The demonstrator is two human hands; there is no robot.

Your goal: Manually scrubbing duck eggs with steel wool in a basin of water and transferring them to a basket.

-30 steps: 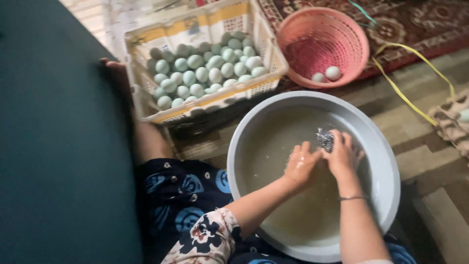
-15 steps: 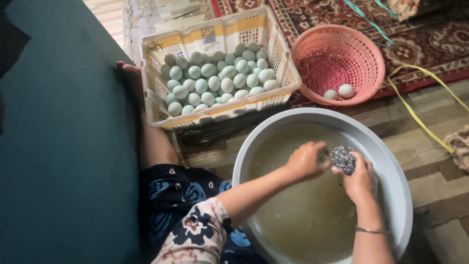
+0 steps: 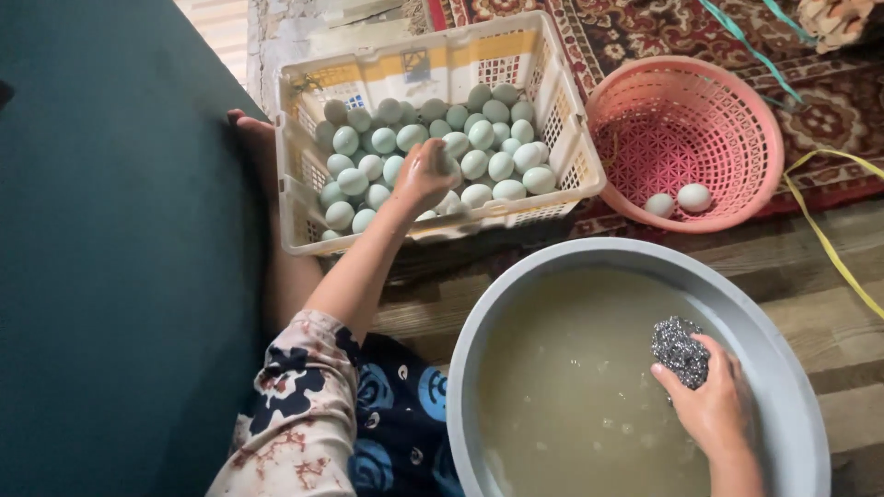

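My left hand [image 3: 426,175] reaches into a cream plastic crate [image 3: 573,152] filled with several pale green eggs [image 3: 488,136], its fingers closed around one egg [image 3: 446,164]. Over the murky water of a large grey basin [image 3: 792,387], my right hand [image 3: 714,405] grips a metal scouring pad [image 3: 680,350].
A pink plastic basket [image 3: 727,87] holding two whitish eggs [image 3: 678,201] stands right of the crate on a patterned red rug [image 3: 645,32]. A yellow strap [image 3: 829,239] lies on the wooden floor. A dark green surface [image 3: 110,276] fills the left side. My bare foot [image 3: 253,133] rests beside the crate.
My left hand left the basin and moved up-left into the crate onto an egg. My right hand stays at the basin with the scouring pad.
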